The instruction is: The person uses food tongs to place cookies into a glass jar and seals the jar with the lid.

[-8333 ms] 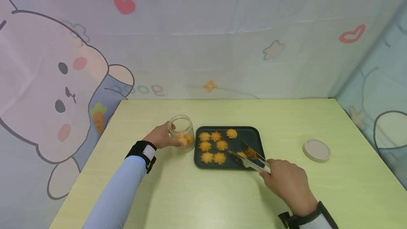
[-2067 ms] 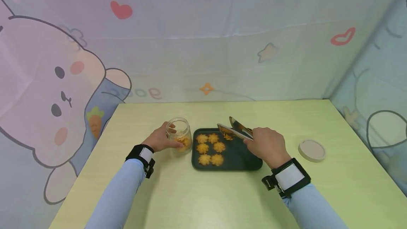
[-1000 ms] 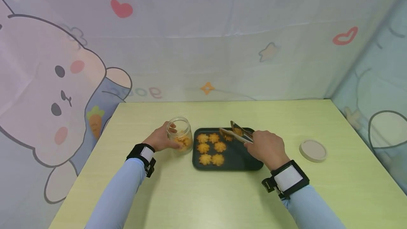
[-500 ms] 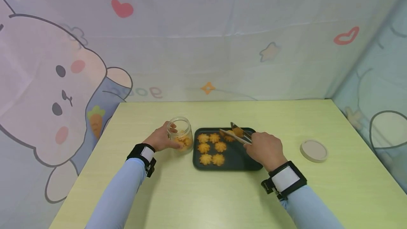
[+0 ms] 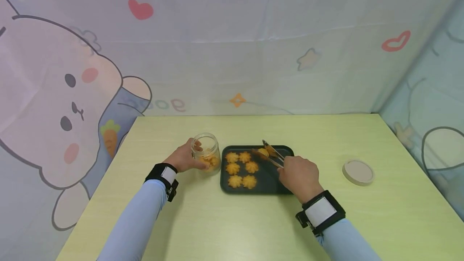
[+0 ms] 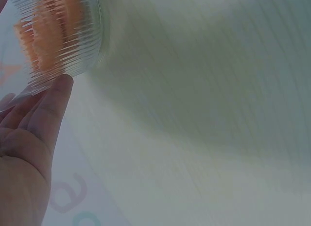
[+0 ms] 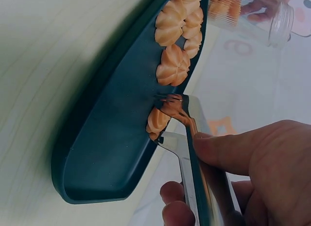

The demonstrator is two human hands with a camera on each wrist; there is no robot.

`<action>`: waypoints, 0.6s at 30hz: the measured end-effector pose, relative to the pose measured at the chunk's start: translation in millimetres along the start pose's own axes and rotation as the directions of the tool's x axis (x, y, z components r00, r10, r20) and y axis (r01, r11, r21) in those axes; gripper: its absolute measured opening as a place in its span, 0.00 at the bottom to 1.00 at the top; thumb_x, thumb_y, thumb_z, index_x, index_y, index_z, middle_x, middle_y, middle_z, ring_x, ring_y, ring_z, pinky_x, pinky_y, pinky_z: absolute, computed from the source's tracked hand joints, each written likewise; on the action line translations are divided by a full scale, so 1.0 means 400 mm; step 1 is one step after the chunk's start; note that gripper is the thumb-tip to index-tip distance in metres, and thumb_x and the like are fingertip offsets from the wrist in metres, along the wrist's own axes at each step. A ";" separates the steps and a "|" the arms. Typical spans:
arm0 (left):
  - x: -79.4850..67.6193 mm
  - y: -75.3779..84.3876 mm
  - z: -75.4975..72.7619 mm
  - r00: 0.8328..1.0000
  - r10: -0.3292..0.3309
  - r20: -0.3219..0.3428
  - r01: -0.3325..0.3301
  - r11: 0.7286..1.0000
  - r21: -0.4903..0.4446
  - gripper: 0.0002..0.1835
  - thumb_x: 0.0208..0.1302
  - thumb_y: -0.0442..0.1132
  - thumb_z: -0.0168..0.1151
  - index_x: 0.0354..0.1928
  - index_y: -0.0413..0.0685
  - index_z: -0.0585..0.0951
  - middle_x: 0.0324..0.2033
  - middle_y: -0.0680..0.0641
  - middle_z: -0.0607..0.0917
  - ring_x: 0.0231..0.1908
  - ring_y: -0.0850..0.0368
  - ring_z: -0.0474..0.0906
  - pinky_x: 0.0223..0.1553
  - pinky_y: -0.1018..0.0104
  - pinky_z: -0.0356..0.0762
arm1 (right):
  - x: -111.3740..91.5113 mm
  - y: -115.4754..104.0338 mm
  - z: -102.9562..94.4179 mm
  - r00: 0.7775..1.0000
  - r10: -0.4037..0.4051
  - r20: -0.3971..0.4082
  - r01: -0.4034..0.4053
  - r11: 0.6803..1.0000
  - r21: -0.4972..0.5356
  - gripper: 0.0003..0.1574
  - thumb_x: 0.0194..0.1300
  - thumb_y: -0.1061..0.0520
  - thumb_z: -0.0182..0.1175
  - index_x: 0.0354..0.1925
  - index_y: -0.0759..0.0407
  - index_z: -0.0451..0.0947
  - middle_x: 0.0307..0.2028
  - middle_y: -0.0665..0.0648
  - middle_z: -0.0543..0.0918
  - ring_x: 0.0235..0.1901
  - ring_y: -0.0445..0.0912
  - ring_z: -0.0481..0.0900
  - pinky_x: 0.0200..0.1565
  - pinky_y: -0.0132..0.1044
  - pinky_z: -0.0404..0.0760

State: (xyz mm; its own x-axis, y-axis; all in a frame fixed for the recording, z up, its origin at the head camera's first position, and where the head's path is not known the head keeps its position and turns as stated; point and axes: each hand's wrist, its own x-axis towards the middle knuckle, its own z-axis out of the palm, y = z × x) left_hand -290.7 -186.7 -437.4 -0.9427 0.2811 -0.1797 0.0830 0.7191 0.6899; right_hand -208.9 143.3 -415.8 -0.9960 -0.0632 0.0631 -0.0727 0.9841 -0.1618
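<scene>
My left hand grips a clear glass jar, open at the top, with several golden piped cookies inside. Thumb and fingers lie on either side of its wall. My right hand holds metal tongs over the back of a dark baking tray. Their two spread ends stand on either side of a single swirled cookie there. Several flower-shaped cookies lie in rows on the tray's left half.
A round pale lid lies on the light wooden table, to the right of the tray. The jar stands close by the tray's left edge. Behind the table hangs a printed cloth backdrop.
Since the oldest frame, the cookies at the tray's front right are gone and the jar is fuller. The tongs moved to the back cookie; lately my right hand shifted slightly nearer and lower.
</scene>
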 end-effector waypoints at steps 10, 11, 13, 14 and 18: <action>0.008 -0.008 0.002 1.000 -0.003 -0.004 0.003 1.000 0.006 0.40 0.44 0.44 0.76 0.57 0.44 0.64 0.60 0.39 0.76 0.53 0.43 0.72 0.51 0.50 0.72 | 0.001 0.003 0.002 0.999 -0.009 -0.051 0.008 1.000 -0.017 0.16 0.56 0.52 0.67 0.20 0.63 0.80 0.12 0.57 0.79 0.11 0.49 0.74 0.12 0.45 0.76; 0.009 -0.008 0.002 1.000 -0.002 -0.004 0.002 1.000 0.004 0.40 0.44 0.44 0.76 0.57 0.44 0.64 0.60 0.39 0.76 0.53 0.43 0.72 0.51 0.49 0.72 | 0.001 0.004 0.001 0.999 -0.010 -0.053 0.009 1.000 -0.018 0.16 0.56 0.52 0.67 0.20 0.62 0.80 0.12 0.57 0.79 0.11 0.48 0.73 0.11 0.45 0.76; 0.009 -0.009 0.002 1.000 -0.002 -0.004 0.002 1.000 0.001 0.39 0.44 0.44 0.76 0.56 0.44 0.64 0.59 0.39 0.76 0.52 0.43 0.72 0.51 0.49 0.72 | 0.000 0.004 -0.002 0.998 -0.010 -0.057 0.009 1.000 -0.017 0.17 0.56 0.52 0.67 0.18 0.61 0.79 0.11 0.56 0.78 0.10 0.48 0.72 0.11 0.44 0.75; 0.009 -0.009 0.002 1.000 -0.001 -0.005 0.001 1.000 0.001 0.39 0.44 0.44 0.76 0.56 0.44 0.64 0.59 0.39 0.76 0.52 0.43 0.72 0.51 0.49 0.72 | -0.001 0.004 -0.004 0.998 -0.012 -0.058 0.011 1.000 -0.017 0.17 0.56 0.52 0.67 0.17 0.60 0.78 0.10 0.56 0.77 0.10 0.47 0.71 0.10 0.43 0.74; 0.009 -0.010 0.002 1.000 0.001 -0.007 -0.001 1.000 0.011 0.39 0.44 0.44 0.76 0.55 0.43 0.64 0.59 0.39 0.76 0.52 0.44 0.72 0.51 0.50 0.72 | -0.004 0.001 -0.011 0.998 -0.016 -0.056 0.015 1.000 -0.019 0.21 0.55 0.53 0.67 0.12 0.57 0.75 0.08 0.54 0.75 0.08 0.47 0.70 0.09 0.42 0.71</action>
State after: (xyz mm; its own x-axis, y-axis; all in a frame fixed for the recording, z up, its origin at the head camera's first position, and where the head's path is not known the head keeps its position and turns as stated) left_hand -294.1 -188.2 -441.4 -0.9447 0.2778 -0.1741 0.0878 0.7259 0.6822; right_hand -206.9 144.6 -411.4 -0.9903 -0.0695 0.1204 -0.0865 0.9860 -0.1424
